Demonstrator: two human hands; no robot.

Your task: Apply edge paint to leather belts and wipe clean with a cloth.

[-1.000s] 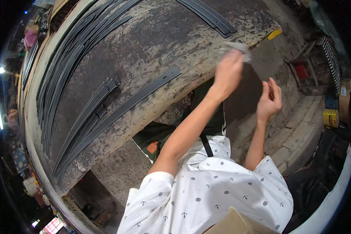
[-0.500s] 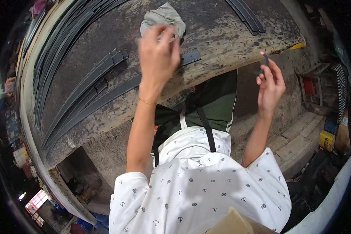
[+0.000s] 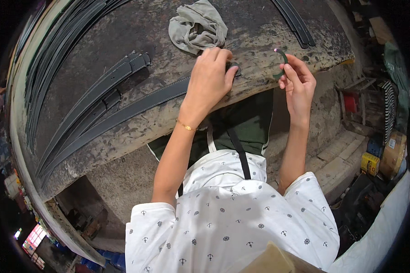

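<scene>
My left hand [image 3: 209,79] rests at the near edge of the worn workbench [image 3: 259,41], its fingers curled over the end of a long black stitched belt [image 3: 136,107] that lies diagonally across the bench. A little to the right, off the bench edge, my right hand [image 3: 298,86] pinches a small dark curved belt loop [image 3: 282,59] between fingertips and thumb. A crumpled grey rag [image 3: 198,27] lies on the bench just beyond my left hand.
Several more black belts [image 3: 100,86] lie beside the long one, and a stack of strips [image 3: 41,59] runs along the far left. Another bundle [image 3: 296,22] sits at the top right. Boxes and a yellow can [image 3: 371,161] stand on the floor at right.
My left hand carried the grey rag leftward, laid it on the bench, then came down onto the belt's end. My right hand stayed raised with the small loop.
</scene>
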